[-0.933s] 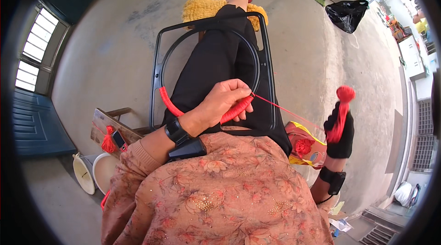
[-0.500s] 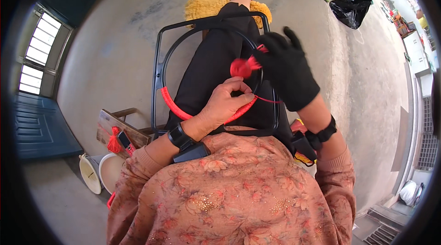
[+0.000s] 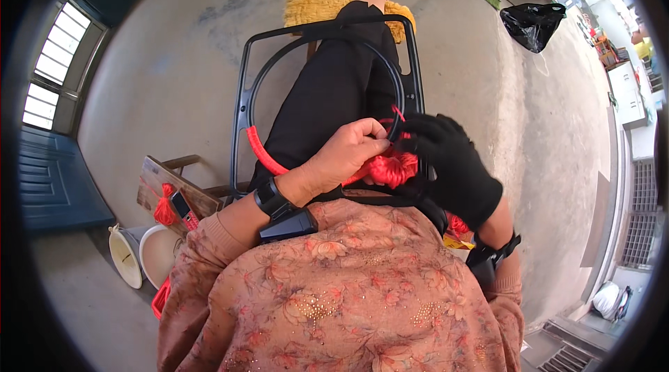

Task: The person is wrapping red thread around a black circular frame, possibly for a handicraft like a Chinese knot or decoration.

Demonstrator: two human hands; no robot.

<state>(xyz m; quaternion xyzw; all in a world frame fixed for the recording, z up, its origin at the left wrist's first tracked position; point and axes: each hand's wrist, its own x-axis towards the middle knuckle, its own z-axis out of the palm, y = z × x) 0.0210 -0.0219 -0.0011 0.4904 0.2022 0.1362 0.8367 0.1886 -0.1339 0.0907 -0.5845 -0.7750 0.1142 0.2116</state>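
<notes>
Across my lap lies a black metal frame [image 3: 245, 86] with a round ring [image 3: 255, 89] inside it. Red cord is wound tightly over the ring's near part [image 3: 263, 152]. My bare left hand [image 3: 341, 154] is closed, thumb and fingers pinching the ring's right side where the winding ends. On my right hand [image 3: 456, 166] is a black glove; its curled fingers hold red cord beside the ring. A loose bundle of red cord [image 3: 394, 170] hangs just under the fingertips of both hands. The glove hides part of the cord and the frame's right bar.
To the left stand a wooden stool [image 3: 155, 184] with red cord [image 3: 166, 206] and a phone [image 3: 184, 210] on it, and two pale buckets [image 3: 125, 258]. My feet stretch past a yellow fluffy cover [image 3: 306, 6]. A black plastic bag [image 3: 533, 27] sits at the far right.
My right hand has come down and nearer to me along the ring's right side. The red cord bundle has dropped from above my left hand to below its fingertips. My left hand still pinches the ring.
</notes>
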